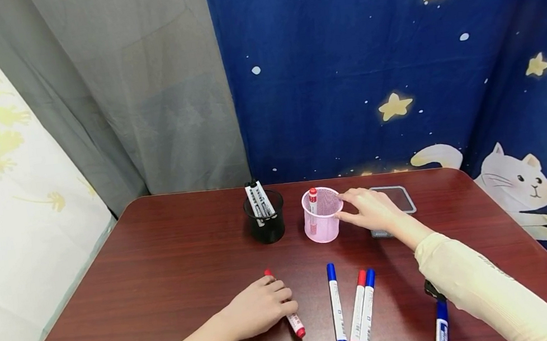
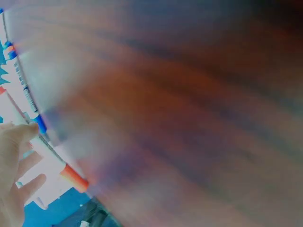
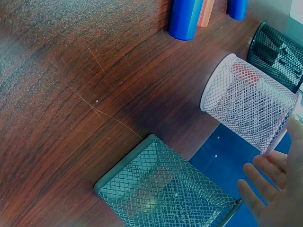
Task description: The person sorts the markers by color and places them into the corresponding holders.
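A red marker (image 1: pixel 296 324) lies slantwise on the table under my left hand (image 1: pixel 261 309), which holds it around the middle with the fingers over it. In the left wrist view, its orange-looking end (image 2: pixel 74 178) sticks out past the fingers. At the right rim of a pink mesh pen cup (image 1: pixel 323 229), my right hand (image 1: pixel 371 207) rests its thumb and forefinger, the other fingers spread loosely. One red-capped marker (image 1: pixel 313 202) stands inside this cup. Between my hands lie two blue markers (image 1: pixel 336 304) and another red marker (image 1: pixel 357 310), roughly side by side.
A black mesh pen cup (image 1: pixel 267 233) with black-and-white markers stands left of the pink one. Behind my right hand is a dark mesh holder (image 1: pixel 398 199). A larger blue marker (image 1: pixel 441 328) lies beside my right sleeve. Curtains (image 1: pixel 326 102) hang beyond the table's far edge.
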{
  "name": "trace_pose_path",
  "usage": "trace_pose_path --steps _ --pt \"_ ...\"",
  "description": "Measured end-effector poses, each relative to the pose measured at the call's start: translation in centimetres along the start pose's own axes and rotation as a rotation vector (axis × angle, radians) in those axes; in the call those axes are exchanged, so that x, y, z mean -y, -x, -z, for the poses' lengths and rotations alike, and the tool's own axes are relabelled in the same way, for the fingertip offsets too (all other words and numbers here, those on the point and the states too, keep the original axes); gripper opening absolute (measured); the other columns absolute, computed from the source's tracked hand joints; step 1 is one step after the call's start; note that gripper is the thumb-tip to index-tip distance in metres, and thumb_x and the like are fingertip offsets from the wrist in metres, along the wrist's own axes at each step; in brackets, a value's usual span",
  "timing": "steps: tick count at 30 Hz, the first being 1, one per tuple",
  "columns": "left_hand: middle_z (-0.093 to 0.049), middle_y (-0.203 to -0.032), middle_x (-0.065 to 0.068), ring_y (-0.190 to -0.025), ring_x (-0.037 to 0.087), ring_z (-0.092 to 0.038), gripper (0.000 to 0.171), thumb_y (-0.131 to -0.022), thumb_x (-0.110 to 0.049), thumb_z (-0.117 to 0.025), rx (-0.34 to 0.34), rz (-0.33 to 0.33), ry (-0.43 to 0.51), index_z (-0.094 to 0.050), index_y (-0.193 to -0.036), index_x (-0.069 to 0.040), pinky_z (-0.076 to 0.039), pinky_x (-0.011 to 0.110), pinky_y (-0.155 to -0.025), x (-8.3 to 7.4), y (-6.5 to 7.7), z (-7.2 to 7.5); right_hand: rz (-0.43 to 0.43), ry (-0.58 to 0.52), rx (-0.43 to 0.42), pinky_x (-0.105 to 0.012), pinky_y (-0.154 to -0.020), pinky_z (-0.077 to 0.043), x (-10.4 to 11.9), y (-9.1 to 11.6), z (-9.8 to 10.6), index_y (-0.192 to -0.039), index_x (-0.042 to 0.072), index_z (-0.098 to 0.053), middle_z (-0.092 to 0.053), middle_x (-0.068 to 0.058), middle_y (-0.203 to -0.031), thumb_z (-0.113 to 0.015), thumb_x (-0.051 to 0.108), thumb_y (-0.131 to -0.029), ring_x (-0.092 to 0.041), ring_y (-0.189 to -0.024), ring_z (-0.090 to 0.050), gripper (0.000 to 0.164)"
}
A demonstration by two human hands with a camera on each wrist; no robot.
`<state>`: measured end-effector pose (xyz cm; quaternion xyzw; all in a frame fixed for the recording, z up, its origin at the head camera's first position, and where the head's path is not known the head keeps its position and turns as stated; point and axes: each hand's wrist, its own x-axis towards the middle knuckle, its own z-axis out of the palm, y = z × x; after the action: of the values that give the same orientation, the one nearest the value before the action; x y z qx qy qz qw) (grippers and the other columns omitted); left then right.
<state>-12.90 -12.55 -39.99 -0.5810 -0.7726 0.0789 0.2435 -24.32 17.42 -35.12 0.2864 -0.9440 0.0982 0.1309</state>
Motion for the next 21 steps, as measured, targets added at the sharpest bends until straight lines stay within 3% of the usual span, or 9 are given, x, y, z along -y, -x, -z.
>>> trace_pose_path --steps 11,15,21 --pt "-0.053 -0.082 -0.011 -0.075 0.008 -0.049 0.02 -0.075 -0.024 -0.067 -0.03 0.061 0.202 -0.058 -0.092 -0.021 -0.038 0.024 -0.073 1.0 -1.4 2.1 0.009 0.004 -0.015 -0.043 -0.072 -0.046 -0.2 0.0 -0.2 -0.112 0.005 -0.06 -0.06 -0.011 -0.105 -0.058 0.049 -0.079 -0.025 -0.095 -0.056 0.055" --pt "-0.052 -0.079 -0.011 -0.072 0.004 -0.046 0.022 -0.076 -0.02 -0.066 -0.06 0.115 0.369 -0.058 -0.096 -0.019 -0.038 0.019 -0.068 1.3 -1.9 2.7 0.008 0.003 -0.015 -0.043 -0.072 -0.046 -0.1 0.0 -0.2 -0.113 0.005 -0.06 -0.06 -0.011 -0.106 -0.059 0.049 -0.079 -0.025 -0.096 -0.056 0.055" --pt "-0.053 -0.081 -0.012 -0.072 0.0 -0.047 0.018 -0.08 -0.015 -0.064 -0.12 0.257 0.703 -0.059 -0.097 -0.016 -0.037 0.013 -0.067 1.9 -2.8 3.6 0.008 0.0 -0.012 -0.043 -0.072 -0.046 -0.2 0.1 -0.1 -0.113 0.005 -0.059 -0.059 -0.011 -0.106 -0.058 0.049 -0.079 -0.025 -0.096 -0.055 0.055"
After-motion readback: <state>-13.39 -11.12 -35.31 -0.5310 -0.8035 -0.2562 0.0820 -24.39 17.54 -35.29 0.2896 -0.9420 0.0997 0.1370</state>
